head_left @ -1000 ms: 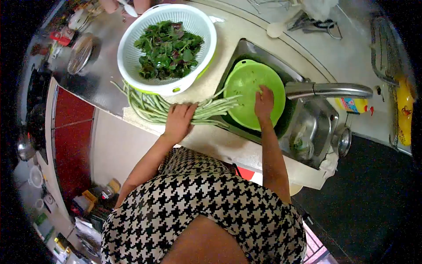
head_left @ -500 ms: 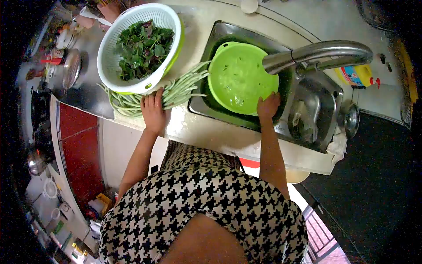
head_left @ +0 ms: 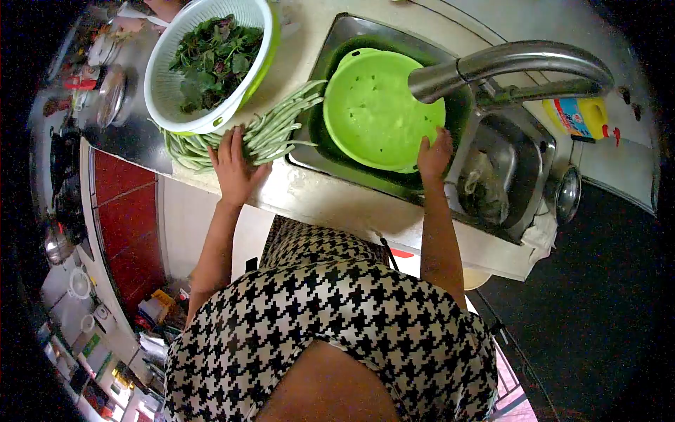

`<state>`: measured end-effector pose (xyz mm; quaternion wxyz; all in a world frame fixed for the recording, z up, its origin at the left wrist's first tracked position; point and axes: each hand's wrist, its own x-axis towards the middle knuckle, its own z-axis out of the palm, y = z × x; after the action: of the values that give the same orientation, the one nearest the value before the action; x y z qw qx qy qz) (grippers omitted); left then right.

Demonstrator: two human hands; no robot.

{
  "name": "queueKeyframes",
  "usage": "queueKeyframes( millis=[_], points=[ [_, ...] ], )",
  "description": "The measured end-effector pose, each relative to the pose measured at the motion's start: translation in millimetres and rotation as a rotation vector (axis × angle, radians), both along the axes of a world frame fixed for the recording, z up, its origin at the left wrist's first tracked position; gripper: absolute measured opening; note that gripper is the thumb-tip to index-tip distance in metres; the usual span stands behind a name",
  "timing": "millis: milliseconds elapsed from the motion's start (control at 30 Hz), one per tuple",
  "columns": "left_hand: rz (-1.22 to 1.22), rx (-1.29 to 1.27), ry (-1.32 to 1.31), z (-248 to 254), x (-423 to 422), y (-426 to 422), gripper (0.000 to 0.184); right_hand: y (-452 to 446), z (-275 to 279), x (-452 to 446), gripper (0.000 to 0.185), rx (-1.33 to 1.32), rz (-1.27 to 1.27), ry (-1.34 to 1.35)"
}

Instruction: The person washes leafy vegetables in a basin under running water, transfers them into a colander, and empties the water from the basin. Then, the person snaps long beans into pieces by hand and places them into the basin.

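My left hand (head_left: pixel 237 169) lies on a heap of long green beans (head_left: pixel 271 133) at the counter's edge, fingers spread and thumb apart. Just beyond it stands a white colander (head_left: pixel 158 91) nested in a green bowl, with dark leafy greens (head_left: pixel 218 60) inside. In the left sink bowl sits a light green basin (head_left: pixel 380 112) of water with small leaf bits in it. My right hand (head_left: pixel 435 158) holds the basin's near right rim, thumb on the inner side; its outer fingers are partly hidden.
A curved steel faucet (head_left: pixel 520 60) reaches over the basin. The right sink bowl (head_left: pixel 517 158) contains something clear and crumpled. Behind it stands a yellow bottle (head_left: pixel 580 116) with a red cap. A round metal lid (head_left: pixel 568 193) rests by the sink's right end.
The view has shifted, so the counter things sit higher in it. The basin's water looks less rippled. My left fingers have spread more on the beans; my right hand remains at the rim.
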<state>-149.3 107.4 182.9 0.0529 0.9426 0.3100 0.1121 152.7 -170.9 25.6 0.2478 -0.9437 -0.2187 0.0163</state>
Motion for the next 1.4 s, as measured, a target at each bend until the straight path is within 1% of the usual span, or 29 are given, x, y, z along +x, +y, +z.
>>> queueKeyframes(
  millis=[67, 133, 167, 200, 267, 367, 400, 467, 500, 600, 633, 733, 767, 867, 900, 933, 1000, 1100, 1200, 1233, 1333, 1367, 1400],
  points=[
    [0.003, 0.01, -0.017, -2, -2, -7, 0.087, -1, -1, 3, 0.05, -0.021, -0.129, -0.094],
    [0.007, 0.007, -0.026, -4, -1, -12, 0.089, 5, 5, 0, 0.048, 0.095, -0.186, 0.194],
    [0.007, 0.018, -0.037, -5, -1, -12, 0.089, 6, 6, 3, 0.047, 0.078, -0.204, 0.314],
    [0.01, 0.029, -0.051, -7, -1, -13, 0.088, 7, 8, 5, 0.046, 0.053, -0.223, 0.431],
    [0.02, 0.066, -0.085, -13, -2, -14, 0.088, 5, -1, 25, 0.045, -0.147, -0.231, 0.609],
    [0.018, 0.101, -0.119, -16, 0, -11, 0.087, -15, -51, 27, 0.042, 0.022, -0.184, 0.244],
    [0.018, 0.106, -0.123, -17, -2, -11, 0.086, -12, -35, 24, 0.041, 0.118, -0.195, 0.288],
    [0.024, 0.09, -0.127, -16, -2, -10, 0.085, 3, 35, 13, 0.041, 0.311, -0.222, 0.383],
    [0.026, 0.088, -0.131, -14, -2, -9, 0.085, 8, 47, 14, 0.036, 0.208, -0.219, 0.298],
    [0.03, 0.097, -0.146, -13, -3, -9, 0.084, 30, 67, 21, 0.031, 0.234, -0.153, 0.174],
    [0.035, 0.096, -0.136, -13, -3, -10, 0.083, 43, 104, 12, 0.029, 0.32, -0.089, 0.292],
    [0.043, 0.087, -0.134, -13, -3, -9, 0.082, 68, 113, 5, 0.027, 0.307, -0.079, 0.233],
    [0.042, 0.062, -0.137, -12, -3, -9, 0.081, 76, 118, 1, 0.025, 0.332, -0.067, 0.177],
    [0.043, 0.049, -0.151, -12, -6, -5, 0.081, 76, 147, -6, 0.025, 0.225, -0.046, 0.152],
    [0.047, 0.044, -0.149, -12, -7, -6, 0.081, 69, 131, -5, 0.025, 0.266, 0.008, 0.047],
    [0.044, 0.036, -0.158, -11, -7, -5, 0.081, 63, 115, -4, 0.027, 0.253, 0.008, 0.066],
    [0.035, 0.022, -0.169, -10, -8, -5, 0.081, 54, 117, -22, 0.031, 0.228, 0.002, 0.111],
    [0.029, -0.002, -0.139, -18, -17, 7, 0.084, 58, 127, -55, 0.03, 0.14, 0.147, -0.088],
    [0.028, -0.011, -0.119, -16, -15, 4, 0.084, 45, 151, -73, 0.015, 0.118, 0.315, -0.389],
    [0.032, -0.018, -0.111, -16, -16, 4, 0.083, 37, 154, -75, 0.015, 0.139, 0.323, -0.408],
    [0.034, -0.025, -0.117, -16, -17, 4, 0.082, 11, 172, -72, 0.015, 0.078, 0.378, -0.52],
    [0.03, -0.025, -0.125, -16, -17, 5, 0.081, 6, 170, -69, 0.016, 0.01, 0.32, -0.621],
    [0.029, -0.025, -0.118, -16, -17, 5, 0.081, -2, 170, -69, 0.015, 0.027, 0.273, -0.596]
  ],
)
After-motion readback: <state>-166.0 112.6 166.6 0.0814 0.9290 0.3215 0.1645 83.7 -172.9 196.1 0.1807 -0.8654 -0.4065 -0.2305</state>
